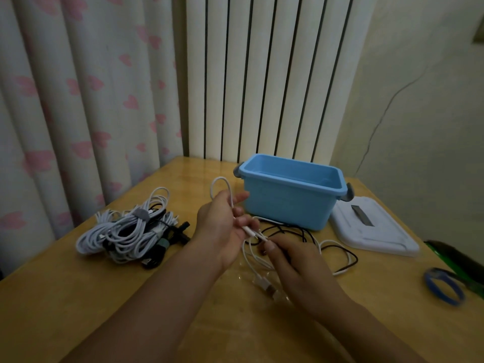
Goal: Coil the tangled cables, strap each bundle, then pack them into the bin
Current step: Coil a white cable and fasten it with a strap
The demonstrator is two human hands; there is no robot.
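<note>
Coiling goes best if the left hand (222,226) keeps its grip on the thin white cable's (222,184) loop while the right hand (296,271), apparently pinching the strand just below, feeds even slack.

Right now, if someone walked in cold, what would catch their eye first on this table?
Probably the two hands at the centre: the left hand holds up a loop of white cable while the right hand pinches it lower down. Just behind them stands the open blue bin, with its white lid lying flat to its right. On the left lies a pile of strapped cable bundles.
</note>
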